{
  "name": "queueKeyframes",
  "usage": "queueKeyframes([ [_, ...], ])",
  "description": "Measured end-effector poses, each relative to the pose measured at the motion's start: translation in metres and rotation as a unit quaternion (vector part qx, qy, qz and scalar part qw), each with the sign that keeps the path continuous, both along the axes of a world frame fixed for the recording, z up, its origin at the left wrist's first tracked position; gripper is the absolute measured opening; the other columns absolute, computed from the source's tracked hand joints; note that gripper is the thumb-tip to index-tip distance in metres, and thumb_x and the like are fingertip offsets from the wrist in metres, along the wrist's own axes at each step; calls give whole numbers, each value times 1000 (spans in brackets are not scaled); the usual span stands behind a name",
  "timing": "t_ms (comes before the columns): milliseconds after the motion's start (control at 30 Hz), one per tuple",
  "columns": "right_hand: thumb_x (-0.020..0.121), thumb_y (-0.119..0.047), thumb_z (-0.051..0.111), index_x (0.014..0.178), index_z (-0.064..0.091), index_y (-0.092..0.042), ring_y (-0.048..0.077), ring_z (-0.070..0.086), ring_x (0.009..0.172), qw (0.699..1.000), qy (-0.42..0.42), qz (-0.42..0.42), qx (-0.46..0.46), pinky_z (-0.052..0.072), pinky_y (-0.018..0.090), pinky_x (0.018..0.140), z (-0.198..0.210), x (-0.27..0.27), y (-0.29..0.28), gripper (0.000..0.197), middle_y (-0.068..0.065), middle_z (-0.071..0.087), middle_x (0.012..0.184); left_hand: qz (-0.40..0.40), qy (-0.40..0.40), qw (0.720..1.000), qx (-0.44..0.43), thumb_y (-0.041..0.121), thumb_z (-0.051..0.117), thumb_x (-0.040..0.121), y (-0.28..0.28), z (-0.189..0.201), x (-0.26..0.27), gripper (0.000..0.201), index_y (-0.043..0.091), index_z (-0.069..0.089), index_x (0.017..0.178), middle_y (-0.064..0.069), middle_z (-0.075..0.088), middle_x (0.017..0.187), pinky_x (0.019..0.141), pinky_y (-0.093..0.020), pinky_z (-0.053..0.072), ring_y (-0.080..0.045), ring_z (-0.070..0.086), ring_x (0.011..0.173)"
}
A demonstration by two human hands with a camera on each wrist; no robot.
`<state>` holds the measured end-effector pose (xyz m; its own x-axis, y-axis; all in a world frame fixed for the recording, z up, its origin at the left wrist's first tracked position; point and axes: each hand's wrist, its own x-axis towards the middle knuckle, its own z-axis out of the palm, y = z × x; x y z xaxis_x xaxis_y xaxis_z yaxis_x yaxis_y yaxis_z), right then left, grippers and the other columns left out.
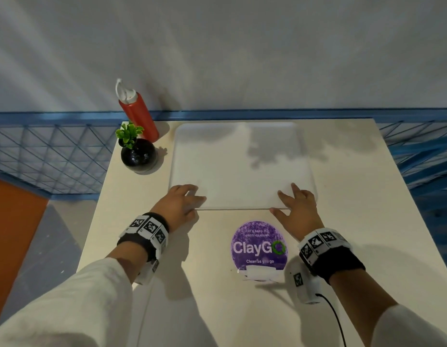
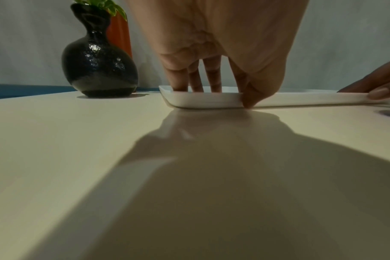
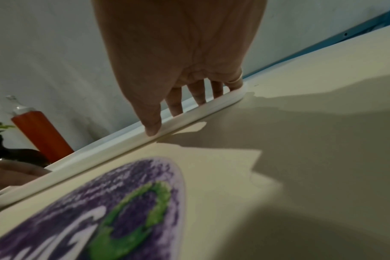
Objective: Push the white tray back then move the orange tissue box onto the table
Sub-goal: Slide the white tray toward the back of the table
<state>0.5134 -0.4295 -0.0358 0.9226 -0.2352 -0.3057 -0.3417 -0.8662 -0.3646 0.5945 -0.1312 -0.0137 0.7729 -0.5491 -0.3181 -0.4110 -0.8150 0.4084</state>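
Both hands, left (image 1: 180, 202) and right (image 1: 298, 204), clamp the white tray's (image 1: 242, 166) near edge, tray lying toward twelve o'clock.

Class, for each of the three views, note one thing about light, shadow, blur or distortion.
Head view: the wide lens bows the table edges, and soft shadows fall across the tray. Left wrist view: the left hand casts a broad dark shadow toward the camera; the vase shows small glints. Right wrist view: dim and tilted, with the purple sticker blurred up close.
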Motion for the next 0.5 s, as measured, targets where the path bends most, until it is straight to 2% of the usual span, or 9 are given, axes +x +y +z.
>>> queueKeyframes([
  [133, 82, -48, 54, 131, 40, -23, 35, 15, 136, 1000, 12, -2, 7, 24, 53, 112, 2, 0, -1, 57, 11, 20, 153, 18, 7, 1000, -2, 26, 44, 72, -2, 4, -5, 42, 22, 60, 111, -20, 47, 133, 96, -50, 39, -44, 39, 118],
  [233, 83, -44, 57, 133, 37, -21, 34, 12, 138, 999, 19, -5, 36, 19, 52, 114, 9, -3, 0, 60, 12, 16, 154, 16, 36, 999, -12, 35, 38, 72, -1, 0, -5, 45, 23, 52, 113, -21, 49, 130, 101, -50, 37, -42, 42, 120],
  [300, 83, -39, 58, 132, 39, -18, 34, 15, 139, 998, -14, -21, 54, 17, 51, 115, 21, -15, 5, 56, 14, 18, 153, 23, 46, 999, -19, 40, 33, 72, -1, -3, -10, 52, 22, 46, 119, -23, 51, 129, 105, -53, 31, -41, 41, 124],
  [366, 83, -31, 60, 126, 48, -15, 34, 26, 135, 993, -77, -50, 80, 24, 51, 113, 41, -40, 13, 47, 15, 32, 148, 92, 31, 993, -65, 32, 41, 78, -4, 9, -31, 50, 13, 49, 123, -23, 45, 136, 110, -51, 25, -37, 34, 130],
  [400, 83, -27, 61, 120, 53, -14, 34, 34, 130, 988, -105, -64, 94, 28, 50, 110, 53, -59, 19, 40, 15, 42, 141, 127, 29, 986, -104, 21, 49, 81, -7, 17, -46, 43, 10, 51, 123, -22, 42, 139, 111, -44, 25, -34, 34, 131],
  [433, 83, -24, 62, 114, 58, -13, 34, 44, 123, 984, -128, -73, 105, 34, 47, 107, 65, -79, 24, 33, 15, 53, 133, 155, 44, 977, -136, 11, 53, 81, -10, 25, -65, 40, 10, 52, 121, -19, 43, 139, 108, -36, 27, -29, 37, 129],
  [500, 84, -24, 60, 104, 64, -15, 31, 57, 107, 979, -151, -77, 110, 41, 43, 99, 90, -126, 33, 23, 10, 66, 115, 188, 95, 962, -173, 8, 55, 83, -14, 41, -110, 34, 15, 57, 116, -11, 51, 134, 97, -24, 30, -20, 46, 119],
])
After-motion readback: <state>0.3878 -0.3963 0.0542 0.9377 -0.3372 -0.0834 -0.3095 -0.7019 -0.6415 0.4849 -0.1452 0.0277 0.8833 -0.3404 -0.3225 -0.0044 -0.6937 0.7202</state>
